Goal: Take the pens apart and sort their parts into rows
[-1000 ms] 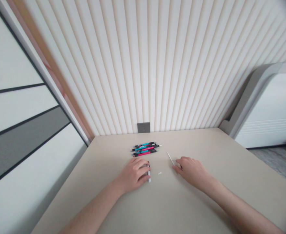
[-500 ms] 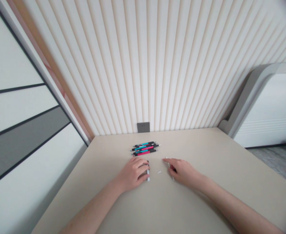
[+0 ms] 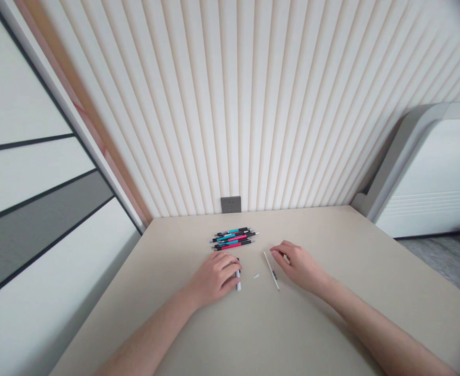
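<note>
My left hand (image 3: 214, 275) lies on the beige table (image 3: 253, 329) with its fingers curled over a white and black pen barrel (image 3: 238, 277), which sticks out at the fingertips. My right hand (image 3: 300, 265) rests to the right, fingers loosely bent and nothing seen in them. A thin white refill (image 3: 271, 270) lies flat on the table just left of its thumb. A tiny white piece (image 3: 256, 275) lies between the two hands. Several blue, pink and black pens (image 3: 233, 238) lie in a heap just beyond my left hand.
The table meets a ribbed white wall with a grey socket (image 3: 230, 204) at its foot. White and grey panels (image 3: 37, 209) stand along the left edge. A white and grey unit (image 3: 429, 172) stands past the right corner, with floor (image 3: 445, 256) beside it.
My right hand brought the refill left, laid it on the table and drew back up and to the right. My left hand stayed on the pen barrel.
</note>
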A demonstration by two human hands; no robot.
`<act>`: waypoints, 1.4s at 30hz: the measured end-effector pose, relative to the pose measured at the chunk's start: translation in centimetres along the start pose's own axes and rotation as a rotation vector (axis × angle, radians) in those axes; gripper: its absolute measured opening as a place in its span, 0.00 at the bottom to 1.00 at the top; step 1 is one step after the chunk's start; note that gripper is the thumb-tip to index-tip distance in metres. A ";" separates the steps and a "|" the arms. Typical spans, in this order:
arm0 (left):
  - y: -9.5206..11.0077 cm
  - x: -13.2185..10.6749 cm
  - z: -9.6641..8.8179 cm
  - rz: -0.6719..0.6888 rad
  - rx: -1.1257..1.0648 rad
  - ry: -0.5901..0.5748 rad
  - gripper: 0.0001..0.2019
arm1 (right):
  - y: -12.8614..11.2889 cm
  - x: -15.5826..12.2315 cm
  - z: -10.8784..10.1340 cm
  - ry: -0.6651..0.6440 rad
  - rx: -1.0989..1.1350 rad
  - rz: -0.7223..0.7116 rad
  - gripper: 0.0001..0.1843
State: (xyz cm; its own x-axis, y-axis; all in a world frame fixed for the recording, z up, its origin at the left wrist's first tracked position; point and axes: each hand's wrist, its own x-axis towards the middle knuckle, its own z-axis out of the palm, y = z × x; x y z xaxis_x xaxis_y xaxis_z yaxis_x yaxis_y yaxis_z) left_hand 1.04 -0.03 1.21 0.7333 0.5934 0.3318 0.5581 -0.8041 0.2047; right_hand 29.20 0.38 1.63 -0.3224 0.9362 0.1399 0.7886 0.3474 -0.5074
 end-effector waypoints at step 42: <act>0.1 0.0 0.2 -0.005 0.001 0.019 0.08 | 2.0 0.1 -1.8 -0.293 0.036 0.075 0.11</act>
State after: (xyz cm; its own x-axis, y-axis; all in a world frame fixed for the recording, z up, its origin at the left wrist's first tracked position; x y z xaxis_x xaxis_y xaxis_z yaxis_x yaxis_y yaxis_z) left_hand 1.13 -0.10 1.06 0.7232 0.5967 0.3478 0.5623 -0.8011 0.2053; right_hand 31.70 1.29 2.19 -0.4054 0.9021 -0.1476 0.7985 0.2709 -0.5377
